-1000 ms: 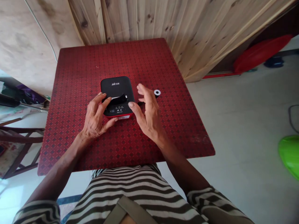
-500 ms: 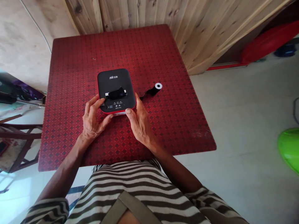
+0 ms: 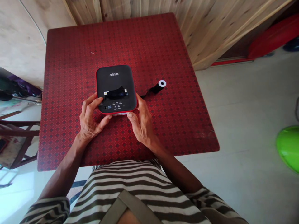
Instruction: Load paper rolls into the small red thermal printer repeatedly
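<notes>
A black box-like device [image 3: 114, 81] with red edges and rounded corners lies on the red patterned table [image 3: 173, 124]. Pale lettering marks its top, and a black object [image 3: 116, 92] rests across it. My left hand [image 3: 90, 119] holds the near left corner, one finger on the top and the thumb at the front edge. At the near right corner my right hand [image 3: 142, 124] grips the side, its thumb against the front edge. Right of the device, a black roll-like piece with a white ring end [image 3: 162, 83] lies on the cloth, joined to a thin dark strip.
Wooden panelling [image 3: 210, 28] stands behind the table. A wooden chair [image 3: 21, 133] is at the left. On the right are a bright green rounded object [image 3: 289, 147] and a red object [image 3: 273, 37] farther back.
The camera view has shifted slightly. Both hands remain at the device's near corners, with my right thumb a little lower on its front edge.
</notes>
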### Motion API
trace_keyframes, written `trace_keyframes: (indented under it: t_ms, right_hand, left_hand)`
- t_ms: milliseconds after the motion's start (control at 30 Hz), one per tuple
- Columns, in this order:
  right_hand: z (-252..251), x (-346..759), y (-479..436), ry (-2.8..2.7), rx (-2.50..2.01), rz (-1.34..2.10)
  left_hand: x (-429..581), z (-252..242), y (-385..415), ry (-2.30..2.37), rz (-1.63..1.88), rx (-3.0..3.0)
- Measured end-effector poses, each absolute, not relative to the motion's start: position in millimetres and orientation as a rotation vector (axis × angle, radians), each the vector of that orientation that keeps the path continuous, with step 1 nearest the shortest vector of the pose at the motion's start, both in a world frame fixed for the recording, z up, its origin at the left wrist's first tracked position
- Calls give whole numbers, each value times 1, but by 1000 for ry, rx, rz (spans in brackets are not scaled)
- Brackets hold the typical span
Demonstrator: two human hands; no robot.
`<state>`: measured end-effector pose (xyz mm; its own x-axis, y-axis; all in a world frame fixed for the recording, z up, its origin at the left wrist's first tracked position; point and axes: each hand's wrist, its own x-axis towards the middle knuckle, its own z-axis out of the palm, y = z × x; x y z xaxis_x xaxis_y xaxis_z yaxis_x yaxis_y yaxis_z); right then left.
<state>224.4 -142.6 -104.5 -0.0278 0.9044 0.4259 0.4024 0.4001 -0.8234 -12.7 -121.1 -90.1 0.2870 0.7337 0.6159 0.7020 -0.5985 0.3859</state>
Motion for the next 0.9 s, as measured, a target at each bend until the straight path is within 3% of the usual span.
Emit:
trace_keyframes:
  t_ms: [900]
  right_hand:
    - [-113,233,-135,-1666,-1186,578]
  left_hand:
    - [-14,-82,-121,1406,1301,2620]
